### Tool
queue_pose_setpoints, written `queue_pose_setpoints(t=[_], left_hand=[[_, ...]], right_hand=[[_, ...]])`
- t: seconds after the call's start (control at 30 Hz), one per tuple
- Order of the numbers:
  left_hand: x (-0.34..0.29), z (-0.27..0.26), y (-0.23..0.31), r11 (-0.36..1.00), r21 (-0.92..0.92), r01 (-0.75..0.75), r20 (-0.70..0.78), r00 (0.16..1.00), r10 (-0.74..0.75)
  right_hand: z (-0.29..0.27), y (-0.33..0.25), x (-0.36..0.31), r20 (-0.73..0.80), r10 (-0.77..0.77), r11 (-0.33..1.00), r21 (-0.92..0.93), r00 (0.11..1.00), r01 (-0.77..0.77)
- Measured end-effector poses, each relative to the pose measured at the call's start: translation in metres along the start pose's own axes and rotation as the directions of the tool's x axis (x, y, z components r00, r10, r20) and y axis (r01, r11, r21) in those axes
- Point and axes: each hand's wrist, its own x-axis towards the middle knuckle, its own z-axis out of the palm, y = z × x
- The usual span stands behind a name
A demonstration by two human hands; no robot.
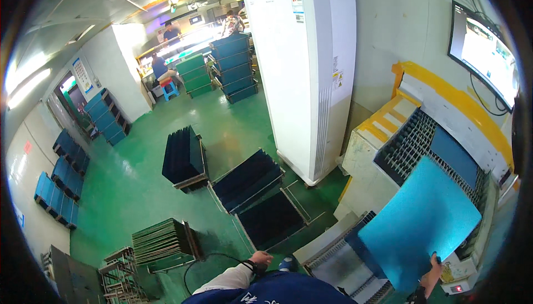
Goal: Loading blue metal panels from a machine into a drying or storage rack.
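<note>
A flat bright-blue panel [419,223] is tilted in front of the roller conveyor at the right. Its lower right edge is gripped by my right hand [432,275], whose fingers partly disappear around the panel. My left hand [261,258] is at the lower middle, loosely curled with nothing visible in it. It is apart from the panel, near the floor racks. A dark band circles the left wrist, and a black cord [191,268] loops beside that arm. Below the panel stands a slotted rack [344,265] with a dark blue sheet [361,245] at its side.
The machine's conveyor rollers [405,143] carry another blue panel [452,157]. A tall white air conditioner [297,82] stands ahead. Dark panel racks [186,157] and a rack of greenish boards [161,243] sit on the green floor. People work at a bright bench [189,48] far off.
</note>
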Motion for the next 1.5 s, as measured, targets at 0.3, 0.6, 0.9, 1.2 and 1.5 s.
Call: queue_pose_setpoints(t=[0.3, 0.6, 0.9, 1.2, 1.5], left_hand=[[-0.007, -0.001, 0.005, 1.000, 0.028, -0.004, -0.021, 1.000, 0.004], [-0.035, 0.002, 0.026, 0.998, -0.058, -0.013, -0.040, 0.999, 0.010], [-0.025, -0.006, 0.012, 0.998, -0.063, -0.022, 0.014, 1.000, 0.023], [0.011, -0.021, -0.026, 0.877, -0.475, 0.075, 0.273, 0.960, 0.066], [-0.019, -0.018, 0.008, 0.945, -0.308, 0.109, 0.130, 0.989, -0.071]], right_hand=[[0.036, -0.001, -0.019, 0.030, 0.220, 0.898, 0.384, 0.975, -0.215], [0.026, 0.048, 0.028, 0.230, 0.028, 0.837, 0.526, 0.973, -0.149], [0.046, 0.048, 0.046, 0.061, 0.100, 0.806, 0.581, 0.993, -0.117], [0.065, 0.022, 0.032, 0.229, 0.311, 0.766, 0.514, 0.922, -0.386], [0.077, 0.015, 0.037, 0.295, 0.356, 0.802, 0.391, 0.887, -0.452]])
